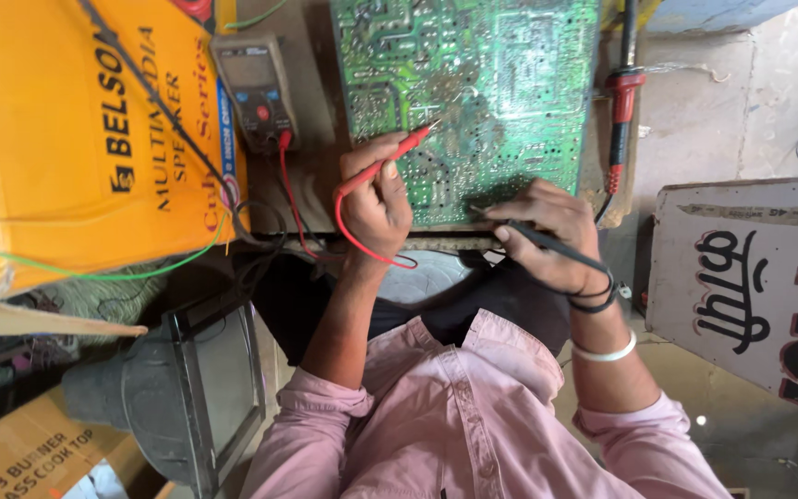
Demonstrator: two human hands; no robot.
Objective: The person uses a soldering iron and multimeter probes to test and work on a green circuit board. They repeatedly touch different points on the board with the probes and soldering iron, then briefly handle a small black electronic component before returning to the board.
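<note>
While both hands grip probes, red [382, 166] and black [547, 242], a multimeter [253, 88] flanks the circuit board [491, 83].

I have one view only, from the camera worn on the head, so nothing here is shared with a second angle. It looks steeply down over the person's own chest: the pink shirt [473, 416] fills the bottom of the frame and both forearms run up and away from me. The lens faces forward and down onto the green circuit board [473, 92], which sits at the top centre, fairly close. The yellow box [57, 139] lies to the left, a painted sign [750, 277] to the right.
</note>
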